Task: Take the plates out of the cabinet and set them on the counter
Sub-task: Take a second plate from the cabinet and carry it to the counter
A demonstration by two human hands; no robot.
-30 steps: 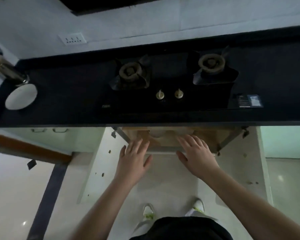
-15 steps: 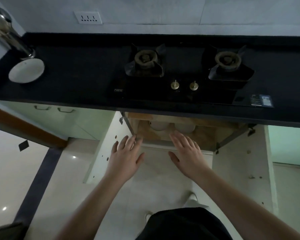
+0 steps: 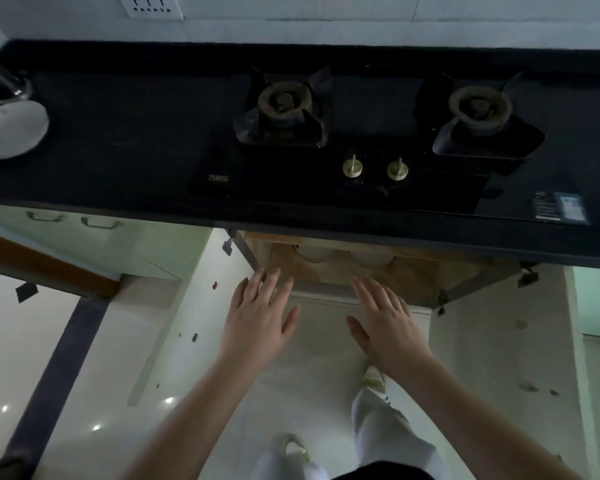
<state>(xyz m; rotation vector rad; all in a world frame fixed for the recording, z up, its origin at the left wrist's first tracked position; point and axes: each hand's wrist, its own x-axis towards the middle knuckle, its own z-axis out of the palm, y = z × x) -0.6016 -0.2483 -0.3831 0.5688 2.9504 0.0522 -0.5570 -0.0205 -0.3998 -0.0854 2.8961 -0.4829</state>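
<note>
- Below the black counter (image 3: 118,174), the cabinet (image 3: 378,278) stands open, its two doors swung out to either side.
- On the wooden shelf inside, two pale plates sit side by side just under the counter's front edge: the left plate (image 3: 314,253) and the right plate (image 3: 370,257). Only their near rims show; the rest is hidden by the counter.
- Left hand (image 3: 257,323) hovers palm down before the cabinet opening, fingers (image 3: 269,282) spread and released, gripping nothing; the fingertips reach the shelf's front edge, short of the plates.
- Right hand (image 3: 383,323) hovers the same way beside it, fingers (image 3: 368,292) spread and empty, also short of the plates.
- Both hands are apart from each other, with bare floor showing between them.
- One white plate (image 3: 11,129) already rests on the counter at its far left, touching a shiny metal object (image 3: 0,81) that I cannot identify.
- A two-burner gas hob (image 3: 361,133) is set into the counter above the cabinet, with two knobs at its front.
- A wall socket (image 3: 151,5) sits on the wall behind.
</note>
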